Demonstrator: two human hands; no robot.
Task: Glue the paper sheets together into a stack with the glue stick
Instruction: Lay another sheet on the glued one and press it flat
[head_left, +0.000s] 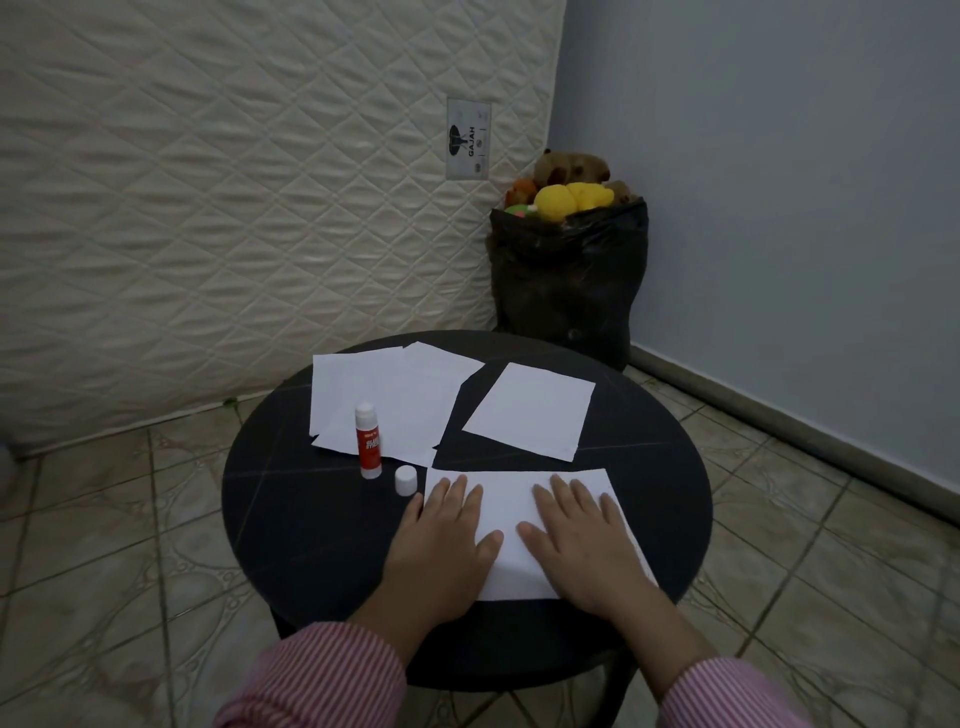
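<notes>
A quilted mattress leans behind the round dark bench. Both hands, left and right, lie flat, fingers spread, pressing the nearest paper sheet. Loose sheets lie beyond; upright glue stick, its cap beside.

Two bare hands and striped cuffs are showing at the bottom of the head view.

The person is wearing a long-sleeved shirt with fine stripes of red or pink running on white along the length of each arm. The left sleeve is ending at a loose cuff just behind the wrist, and the right sleeve is doing the same. The left hand and the right hand are wearing no gloves, rings, watch or bracelet, and the fingernails are looking short and unpainted.
</notes>
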